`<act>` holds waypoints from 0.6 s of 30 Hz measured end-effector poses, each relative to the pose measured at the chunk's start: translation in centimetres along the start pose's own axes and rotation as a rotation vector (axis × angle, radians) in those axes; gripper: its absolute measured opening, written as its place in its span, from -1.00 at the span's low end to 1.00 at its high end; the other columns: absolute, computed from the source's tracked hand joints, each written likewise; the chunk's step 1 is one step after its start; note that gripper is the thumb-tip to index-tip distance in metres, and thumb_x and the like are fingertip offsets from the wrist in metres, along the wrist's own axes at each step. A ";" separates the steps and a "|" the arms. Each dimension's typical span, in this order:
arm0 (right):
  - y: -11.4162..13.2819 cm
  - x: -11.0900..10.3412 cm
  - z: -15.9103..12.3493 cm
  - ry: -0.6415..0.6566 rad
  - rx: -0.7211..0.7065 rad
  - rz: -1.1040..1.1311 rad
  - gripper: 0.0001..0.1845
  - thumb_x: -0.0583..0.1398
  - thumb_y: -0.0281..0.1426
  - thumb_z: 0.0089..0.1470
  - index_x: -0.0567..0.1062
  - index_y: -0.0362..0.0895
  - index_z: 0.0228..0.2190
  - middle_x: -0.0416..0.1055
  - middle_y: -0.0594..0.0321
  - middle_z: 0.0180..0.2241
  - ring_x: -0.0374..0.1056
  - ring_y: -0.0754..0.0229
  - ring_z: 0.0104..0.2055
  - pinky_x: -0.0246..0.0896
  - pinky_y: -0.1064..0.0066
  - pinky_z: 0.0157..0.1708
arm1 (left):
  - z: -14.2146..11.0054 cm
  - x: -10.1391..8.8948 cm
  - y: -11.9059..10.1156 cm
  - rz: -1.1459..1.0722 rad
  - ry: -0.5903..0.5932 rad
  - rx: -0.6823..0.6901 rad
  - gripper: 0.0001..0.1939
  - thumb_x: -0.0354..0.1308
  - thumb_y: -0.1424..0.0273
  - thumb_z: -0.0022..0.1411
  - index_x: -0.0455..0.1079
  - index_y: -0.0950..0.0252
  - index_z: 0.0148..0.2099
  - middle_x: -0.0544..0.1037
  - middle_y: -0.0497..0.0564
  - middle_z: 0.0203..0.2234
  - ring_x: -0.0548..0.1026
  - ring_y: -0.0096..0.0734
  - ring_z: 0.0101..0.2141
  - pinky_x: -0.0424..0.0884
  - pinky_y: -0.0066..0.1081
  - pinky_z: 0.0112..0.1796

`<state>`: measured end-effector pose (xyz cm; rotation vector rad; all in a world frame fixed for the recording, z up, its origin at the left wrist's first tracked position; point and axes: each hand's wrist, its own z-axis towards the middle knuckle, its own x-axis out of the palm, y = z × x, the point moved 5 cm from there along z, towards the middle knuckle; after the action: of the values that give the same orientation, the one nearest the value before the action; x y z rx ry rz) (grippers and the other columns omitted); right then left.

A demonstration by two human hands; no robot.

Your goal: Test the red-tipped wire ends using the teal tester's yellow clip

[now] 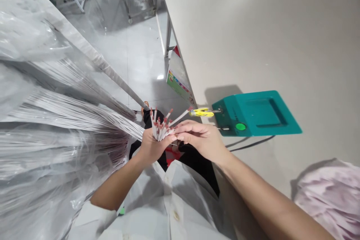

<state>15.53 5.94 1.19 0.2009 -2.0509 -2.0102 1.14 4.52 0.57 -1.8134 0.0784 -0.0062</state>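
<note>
My left hand [154, 146] is wrapped round a bundle of thin white wires [129, 123], whose reddish ends fan out above the fist. Beside it, my right hand [201, 139] is pinched at the bundle's edge, its fingertips closed on what looks like a single white wire. One longer wire [180, 117] slants out of the bundle, its red end close to a yellow clip [203, 112]; whether they touch I cannot tell. That clip is fixed to a teal box [254, 114] with a lit green button [240, 126], standing near the table edge.
On my left, more white wires [64, 112] lie in bundles under clear plastic, beside a long rail [92, 54]. The pale table [267, 45] fills the right side, with pink cloth [329, 195] at its near end. A printed carton [178, 77] stands below its edge.
</note>
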 end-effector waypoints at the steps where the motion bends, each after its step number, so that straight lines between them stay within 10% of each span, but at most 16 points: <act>1: -0.1 0.2 -0.2 -0.044 0.008 0.012 -0.88 0.31 -0.31 -0.10 0.58 -0.10 -0.47 0.46 0.23 -0.43 0.35 0.32 -0.51 0.33 0.46 -0.54 | 0.0 0.0 0.0 -0.026 0.001 -0.003 -0.90 0.27 0.39 -0.06 0.47 0.34 -0.46 0.51 -0.04 -0.58 0.41 -0.47 -0.54 0.35 -0.46 -0.47; 8: 1.1 0.6 -1.5 -0.283 -0.302 -0.454 -0.87 0.16 -0.40 0.08 0.54 -0.07 -0.42 0.48 0.21 -0.44 0.39 0.25 -0.44 0.35 0.40 -0.45 | -0.2 0.5 -0.2 0.015 0.075 0.014 -0.79 0.18 0.29 0.08 0.47 0.36 -0.45 0.33 -0.10 -0.72 0.25 -0.57 -0.63 0.23 -0.51 -0.57; 13: 2.3 1.2 -2.1 -0.255 -0.640 -1.107 -0.84 0.11 -0.43 0.10 0.50 -0.11 -0.43 0.49 0.18 -0.45 0.37 0.26 -0.46 0.28 0.45 -0.48 | -0.5 0.6 -0.1 0.167 0.016 -0.005 -0.81 0.17 0.30 0.07 0.47 0.33 -0.42 0.40 -0.09 -0.65 0.32 -0.52 -0.58 0.28 -0.49 -0.48; 18: 1.8 1.7 -2.0 -0.143 -0.635 -1.337 -0.82 0.08 -0.47 0.10 0.47 -0.16 -0.44 0.46 0.15 -0.44 0.32 0.25 -0.47 0.20 0.41 -0.46 | -0.8 0.7 1.1 0.207 -0.072 0.012 -0.82 0.15 0.31 0.09 0.38 0.32 -0.47 0.40 -0.10 -0.62 0.33 -0.51 -0.56 0.29 -0.49 -0.45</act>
<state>14.64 3.66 3.13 1.6385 -1.1806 -3.2879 1.79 3.40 -0.35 -1.7845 0.2138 0.2043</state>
